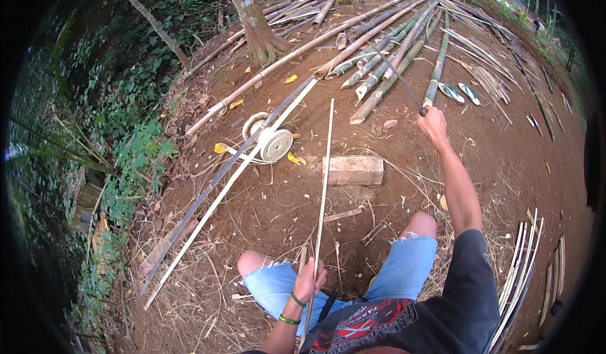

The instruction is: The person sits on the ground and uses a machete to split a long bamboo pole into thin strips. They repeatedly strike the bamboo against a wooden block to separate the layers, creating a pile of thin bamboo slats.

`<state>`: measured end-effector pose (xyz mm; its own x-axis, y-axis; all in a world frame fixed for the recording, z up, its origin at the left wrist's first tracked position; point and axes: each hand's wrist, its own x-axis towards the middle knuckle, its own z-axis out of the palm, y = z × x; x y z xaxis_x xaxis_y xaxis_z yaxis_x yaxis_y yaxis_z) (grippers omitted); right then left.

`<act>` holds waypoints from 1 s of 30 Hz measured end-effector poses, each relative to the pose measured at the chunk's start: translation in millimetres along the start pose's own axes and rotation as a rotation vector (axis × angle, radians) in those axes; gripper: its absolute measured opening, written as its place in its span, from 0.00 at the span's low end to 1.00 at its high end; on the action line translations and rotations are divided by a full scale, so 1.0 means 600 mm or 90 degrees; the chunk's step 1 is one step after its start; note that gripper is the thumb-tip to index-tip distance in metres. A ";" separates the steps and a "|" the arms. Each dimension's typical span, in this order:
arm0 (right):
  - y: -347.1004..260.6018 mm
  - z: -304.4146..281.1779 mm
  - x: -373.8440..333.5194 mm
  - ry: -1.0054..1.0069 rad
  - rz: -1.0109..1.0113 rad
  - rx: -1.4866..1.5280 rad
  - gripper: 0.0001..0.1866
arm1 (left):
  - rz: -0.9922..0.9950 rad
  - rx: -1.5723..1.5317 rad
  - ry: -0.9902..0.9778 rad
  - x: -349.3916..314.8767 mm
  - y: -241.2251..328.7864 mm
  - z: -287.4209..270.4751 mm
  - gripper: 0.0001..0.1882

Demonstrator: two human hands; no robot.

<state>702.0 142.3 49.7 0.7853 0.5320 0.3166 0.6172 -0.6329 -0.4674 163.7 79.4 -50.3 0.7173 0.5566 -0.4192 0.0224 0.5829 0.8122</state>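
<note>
My left hand (pixel 309 279) is closed around a long, thin bamboo strip (pixel 327 164) near my left knee. The strip runs away from me, its far end raised past the left end of a short wooden block (pixel 355 171). Stretched forward to the right, my right hand (pixel 432 125) grips the dark handle of a long-bladed knife (pixel 401 79). The narrow blade points up and left, over the bamboo poles in the picture and apart from the strip. Two longer split strips, one pale (pixel 218 199) and one dark (pixel 205 193), lie across pale round ribbed wheels (pixel 276 145).
Several bamboo poles (pixel 385 82) fan out ahead. Green-strapped flip-flops (pixel 459 93) lie at the right. A tree trunk (pixel 249 19) stands at the far left, beside dense plants (pixel 126 158). Thin shavings litter the soil. Split strips (pixel 521 265) lie by my right side.
</note>
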 end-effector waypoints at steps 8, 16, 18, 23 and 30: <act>-0.087 0.012 -0.240 -0.220 -0.099 0.165 0.08 | -0.024 -0.368 -0.213 0.056 0.009 -0.064 0.18; -0.075 0.075 -0.455 -0.312 -0.199 0.259 0.08 | -0.035 0.019 -0.015 0.081 0.049 -0.071 0.20; -0.071 0.081 -0.495 -0.320 -0.239 0.281 0.09 | -0.039 0.027 0.066 0.087 0.046 -0.062 0.19; -0.076 0.110 -0.549 -0.328 -0.358 0.302 0.09 | -0.013 0.079 0.204 0.092 0.026 -0.037 0.17; -0.076 0.127 -0.478 -0.244 -0.516 0.323 0.08 | 0.041 0.310 0.218 0.065 0.045 0.021 0.20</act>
<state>445.1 61.7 -82.9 0.0194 0.8931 0.4494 0.7918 0.2608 -0.5523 201.2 109.1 -39.6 0.4644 0.7882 -0.4039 0.3614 0.2477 0.8989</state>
